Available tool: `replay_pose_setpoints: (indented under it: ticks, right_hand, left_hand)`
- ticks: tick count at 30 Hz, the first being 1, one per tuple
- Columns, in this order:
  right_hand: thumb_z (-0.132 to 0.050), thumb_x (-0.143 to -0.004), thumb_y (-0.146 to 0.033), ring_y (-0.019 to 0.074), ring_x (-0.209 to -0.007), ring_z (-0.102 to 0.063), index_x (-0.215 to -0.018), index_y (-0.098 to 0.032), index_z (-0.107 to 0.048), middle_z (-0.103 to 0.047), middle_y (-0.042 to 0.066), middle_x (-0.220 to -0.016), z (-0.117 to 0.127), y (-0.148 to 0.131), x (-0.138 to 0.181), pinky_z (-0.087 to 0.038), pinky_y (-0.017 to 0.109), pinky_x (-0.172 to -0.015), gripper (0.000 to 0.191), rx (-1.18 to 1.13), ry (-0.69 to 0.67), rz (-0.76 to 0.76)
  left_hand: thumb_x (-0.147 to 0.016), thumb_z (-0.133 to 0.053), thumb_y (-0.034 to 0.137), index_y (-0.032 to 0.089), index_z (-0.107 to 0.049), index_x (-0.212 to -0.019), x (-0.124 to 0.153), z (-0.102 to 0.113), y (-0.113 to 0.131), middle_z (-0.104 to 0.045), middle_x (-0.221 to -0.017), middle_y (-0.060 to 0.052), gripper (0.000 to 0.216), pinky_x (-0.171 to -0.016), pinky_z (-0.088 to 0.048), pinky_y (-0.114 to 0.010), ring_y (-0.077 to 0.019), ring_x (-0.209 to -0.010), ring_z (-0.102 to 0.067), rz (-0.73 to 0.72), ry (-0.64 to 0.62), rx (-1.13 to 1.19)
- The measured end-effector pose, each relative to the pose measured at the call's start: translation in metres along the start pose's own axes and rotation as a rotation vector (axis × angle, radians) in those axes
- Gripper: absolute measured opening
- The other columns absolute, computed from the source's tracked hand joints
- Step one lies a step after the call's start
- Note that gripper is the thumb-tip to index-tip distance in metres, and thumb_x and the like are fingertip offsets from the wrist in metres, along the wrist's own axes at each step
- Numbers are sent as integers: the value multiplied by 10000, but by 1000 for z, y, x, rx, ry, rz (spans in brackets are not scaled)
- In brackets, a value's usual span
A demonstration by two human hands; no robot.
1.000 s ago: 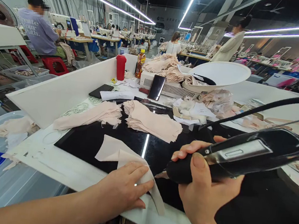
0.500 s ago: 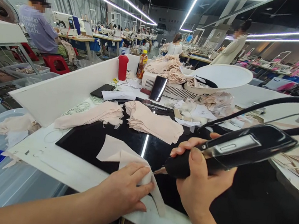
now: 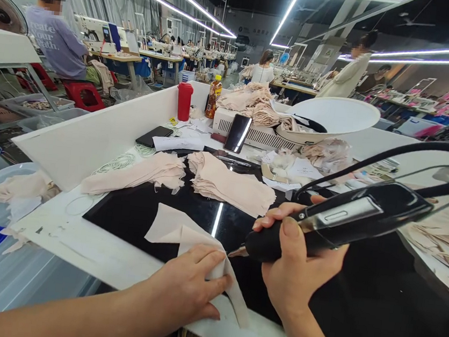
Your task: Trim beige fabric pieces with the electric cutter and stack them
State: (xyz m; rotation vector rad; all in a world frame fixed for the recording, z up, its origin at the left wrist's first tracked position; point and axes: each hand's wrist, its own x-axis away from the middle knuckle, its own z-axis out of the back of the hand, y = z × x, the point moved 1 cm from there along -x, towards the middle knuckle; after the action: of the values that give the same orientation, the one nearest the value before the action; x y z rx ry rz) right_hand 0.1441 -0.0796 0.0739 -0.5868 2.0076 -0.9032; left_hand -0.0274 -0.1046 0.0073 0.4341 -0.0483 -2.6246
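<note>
Two hands meet at lower centre: left hand (image 3: 188, 289) flat and open, pinning the beige fabric piece (image 3: 173, 227) on the black mat (image 3: 354, 313); right hand (image 3: 297, 274) clenched round the black corded tool (image 3: 344, 220). Its tip (image 3: 236, 253) sits near the left fingers (image 3: 214, 261), so a slip could nick them.

Saw two stacks of beige cloth, one (image 3: 138, 174) beside the other (image 3: 231, 183), on a black mat (image 3: 130, 212), with loops of white elastic (image 3: 117, 163) just left of them. Farther back, found a red flask (image 3: 184, 101) and a bottle (image 3: 213, 96) upright near the white wall (image 3: 102, 133), a dark phone (image 3: 154, 136) lying flat, and another (image 3: 239, 133) leaning against a white box (image 3: 264, 136) heaped with cloth (image 3: 252, 101). Noted a white dish (image 3: 336, 113) beside it, a clear bin (image 3: 13, 279) at left, and a seated person (image 3: 54, 43) in purple beyond.
</note>
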Motion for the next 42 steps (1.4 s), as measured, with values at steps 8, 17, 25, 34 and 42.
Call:
replay_pose_setpoints:
  ticks: [8, 17, 25, 34, 42]
  right_hand:
    - [-805, -887, -267, 127, -594, -640, -1166, -284, -536, -677, -77, -825, -2, 6, 1, -557, 309, -581, 388, 10, -55, -2]
    - [-869, -849, -304, 137, -577, -647, -1138, -270, -555, -701, -62, -835, 4, -2, -8, -584, 329, -576, 429, 8, -55, -2]
    - [-877, -845, -277, 167, -621, -686, -1122, -272, -608, -717, -45, -857, 21, -21, -10, -585, 335, -576, 387, 80, -114, -19]
    - [-893, -803, -281, 163, -577, -651, -1182, -267, -632, -700, -44, -784, 22, -36, 8, -582, 324, -542, 460, -53, -37, -69]
    - [-877, -845, -286, 154, -605, -664, -1226, -279, -608, -705, -38, -839, 22, -29, 20, -581, 323, -575, 467, -108, -88, -77]
  left_hand:
    - [-822, -895, 532, 154, -635, -1333, 0, 1, 0, -620, -1438, -216, 687, -1137, -516, -456, -356, -1339, -610, -10, -4, -11]
    - [-1088, -556, 228, 160, -572, -1419, 0, 28, -17, -675, -1394, -131, 338, -1082, -570, -345, -229, -1288, -665, 108, -61, 272]
    - [-993, -437, -35, 198, -668, -1344, 8, 38, -50, -652, -1459, -92, 480, -1077, -547, -371, -225, -1295, -633, 94, -79, 149]
    - [-1050, -578, 177, 159, -634, -1258, -11, 20, -18, -654, -1106, -102, 216, -800, -550, -370, -262, -923, -619, 200, -171, -255]
    - [-1065, -591, 210, 131, -640, -1275, -19, 25, -4, -684, -1101, -102, 230, -789, -571, -379, -264, -938, -658, 222, -246, -333]
